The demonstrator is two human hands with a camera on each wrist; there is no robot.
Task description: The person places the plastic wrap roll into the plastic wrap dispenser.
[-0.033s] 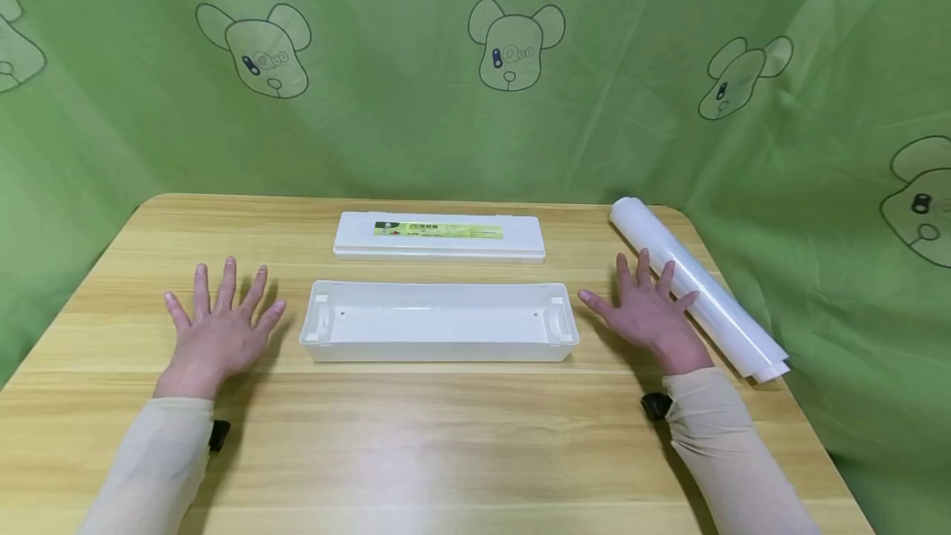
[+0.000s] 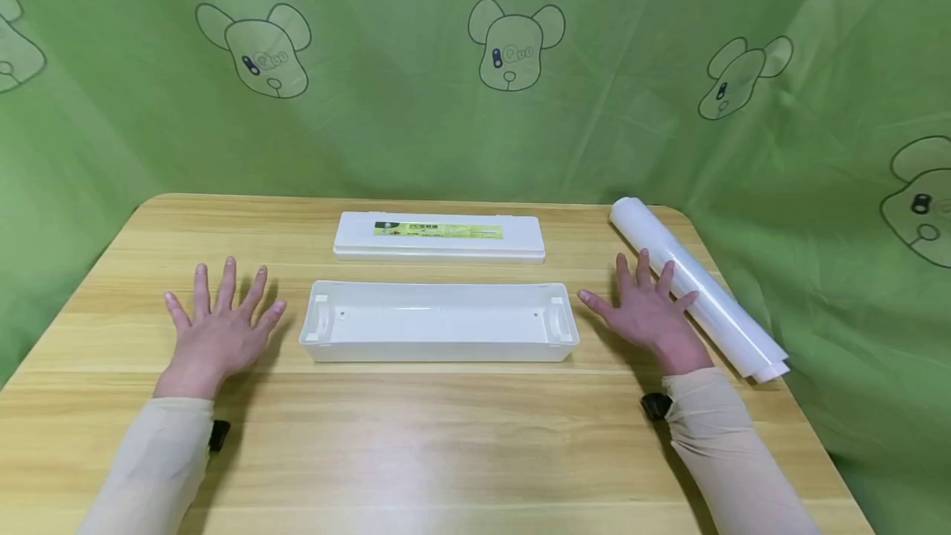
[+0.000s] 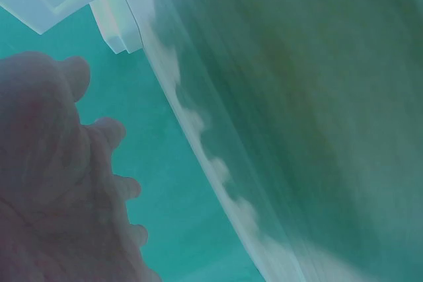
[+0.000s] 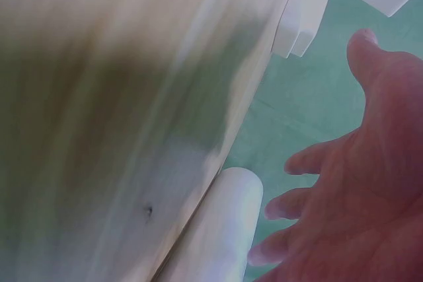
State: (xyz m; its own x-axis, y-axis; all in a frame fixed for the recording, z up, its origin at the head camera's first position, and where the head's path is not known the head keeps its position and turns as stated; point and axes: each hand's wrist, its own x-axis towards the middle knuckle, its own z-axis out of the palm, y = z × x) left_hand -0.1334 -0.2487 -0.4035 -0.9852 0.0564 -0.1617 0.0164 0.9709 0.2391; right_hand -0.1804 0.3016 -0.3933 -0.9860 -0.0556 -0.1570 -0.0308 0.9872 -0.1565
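Note:
In the head view, a white plastic box (image 2: 438, 352) lies lengthwise in mid-table with its open top facing up and nothing in it. Behind it is its white lid (image 2: 446, 253), carrying a yellow-green label (image 2: 438, 230). A roll of plastic wrap (image 2: 724, 312) slants along the table's right edge. My left hand (image 2: 217, 341) is held above the table left of the box, fingers spread and holding nothing. To the right of the box, my right hand (image 2: 648, 316) also has spread fingers. Its fingertips overlap the roll in the head view, while the right wrist view shows the hand raised above the table.
The wooden table (image 2: 416, 452) has rounded far corners. A green curtain (image 2: 401, 130) with mouse-like head drawings hangs behind it and at both sides. A small black device (image 2: 657, 406) sits at the right wrist, another black device (image 2: 219, 435) at the left.

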